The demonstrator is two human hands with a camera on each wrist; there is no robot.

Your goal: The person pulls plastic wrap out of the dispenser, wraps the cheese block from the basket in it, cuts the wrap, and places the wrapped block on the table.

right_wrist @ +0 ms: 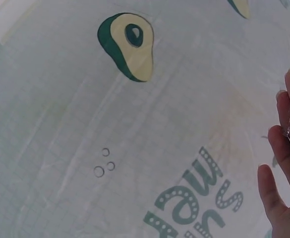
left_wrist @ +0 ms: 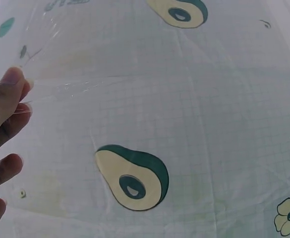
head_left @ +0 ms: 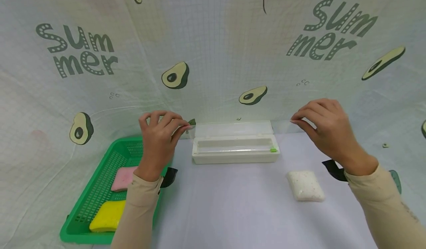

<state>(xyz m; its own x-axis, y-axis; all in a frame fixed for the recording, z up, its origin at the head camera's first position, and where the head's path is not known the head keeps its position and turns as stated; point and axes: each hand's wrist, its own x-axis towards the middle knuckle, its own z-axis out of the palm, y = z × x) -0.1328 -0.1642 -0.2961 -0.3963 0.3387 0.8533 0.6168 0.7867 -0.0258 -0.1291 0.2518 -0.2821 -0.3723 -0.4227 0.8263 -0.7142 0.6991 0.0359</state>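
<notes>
A sheet of clear cling film (left_wrist: pixel 80 87) stretches between my two raised hands, visible mostly by its glints and creases. My left hand (head_left: pixel 159 136) pinches one edge of it between thumb and forefinger, over the green basket's right side. At the right, my right hand (head_left: pixel 327 130) pinches the opposite edge, with a crumpled bit of film showing at the fingers (right_wrist: pixel 283 116) in the right wrist view. Between and beyond the hands stands a white cling film dispenser (head_left: pixel 236 156), its clear lid (head_left: pixel 233 128) raised. A green slide cutter (head_left: pixel 273 150) sits at the dispenser's right end.
A green basket (head_left: pixel 88 190) at the left holds a pink bar (head_left: pixel 124 178) and a yellow bar (head_left: pixel 107 216), partly behind my left arm. A shiny white speckled bar (head_left: pixel 305 186) lies on the table at right. Behind hangs an avocado-print sheet (head_left: pixel 213 49).
</notes>
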